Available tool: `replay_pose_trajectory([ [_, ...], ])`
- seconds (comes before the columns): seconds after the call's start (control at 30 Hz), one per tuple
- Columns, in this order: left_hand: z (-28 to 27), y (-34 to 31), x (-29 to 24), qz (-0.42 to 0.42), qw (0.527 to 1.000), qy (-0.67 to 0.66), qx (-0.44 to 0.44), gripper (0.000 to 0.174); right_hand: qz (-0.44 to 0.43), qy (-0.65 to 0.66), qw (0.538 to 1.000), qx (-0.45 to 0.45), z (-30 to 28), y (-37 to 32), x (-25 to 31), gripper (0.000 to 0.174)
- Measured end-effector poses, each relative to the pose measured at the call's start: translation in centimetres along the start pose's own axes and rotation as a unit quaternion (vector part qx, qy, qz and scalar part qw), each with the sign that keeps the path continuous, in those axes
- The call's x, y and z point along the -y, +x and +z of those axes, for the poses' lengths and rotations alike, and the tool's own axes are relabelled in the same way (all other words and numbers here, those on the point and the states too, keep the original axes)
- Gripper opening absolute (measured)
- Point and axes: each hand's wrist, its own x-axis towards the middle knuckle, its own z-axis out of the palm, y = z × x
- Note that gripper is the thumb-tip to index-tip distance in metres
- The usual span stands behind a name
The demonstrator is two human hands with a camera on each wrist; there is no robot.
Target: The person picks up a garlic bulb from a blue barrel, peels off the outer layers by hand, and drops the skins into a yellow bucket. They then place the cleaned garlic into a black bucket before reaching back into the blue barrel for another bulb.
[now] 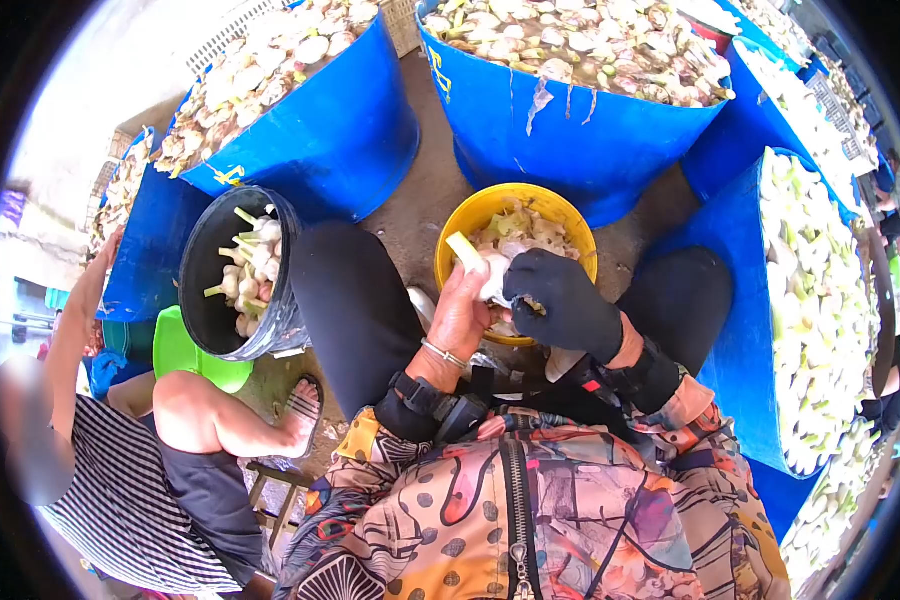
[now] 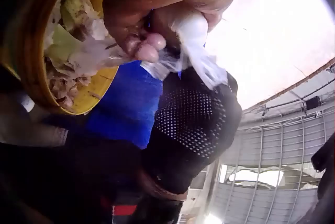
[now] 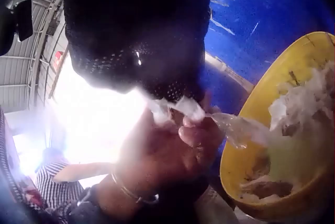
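My bare left hand (image 1: 458, 310) grips a white garlic bulb (image 1: 495, 284) with a cut pale-green stem (image 1: 465, 252), held over a yellow bucket (image 1: 448, 235). Close against the bulb, my right hand (image 1: 570, 305) in a black glove pinches its papery skin. In the left wrist view, loose white skin (image 2: 201, 62) stretches from the bulb to the dotted glove (image 2: 191, 117). Thin peel (image 3: 235, 129) also hangs beside the left fingers in the right wrist view. Inside the yellow bucket lie torn garlic skins (image 1: 545, 232). The gloved fingertips are mostly hidden.
To the left, a black bucket (image 1: 198, 290) holds several trimmed garlic bulbs (image 1: 255, 262). Large blue tubs (image 1: 580, 150) full of garlic stand ahead and on the right. A person in a striped shirt (image 1: 135, 490) sits at left, near a green basin (image 1: 175, 345).
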Motion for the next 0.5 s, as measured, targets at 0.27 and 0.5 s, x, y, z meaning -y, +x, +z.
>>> replay_pose_trajectory([
  [0.27,1.2,-0.6,-2.0,-0.013,0.978,-0.185,0.093,0.047,0.228,0.432,0.854,-0.177,-0.4,-1.9,-3.8,0.009],
  [0.5,0.2,-0.4,-3.0,0.008,0.96,-0.222,0.169,0.043,0.305,0.024,0.95,-0.064,-0.8,-2.4,-5.7,0.013],
])
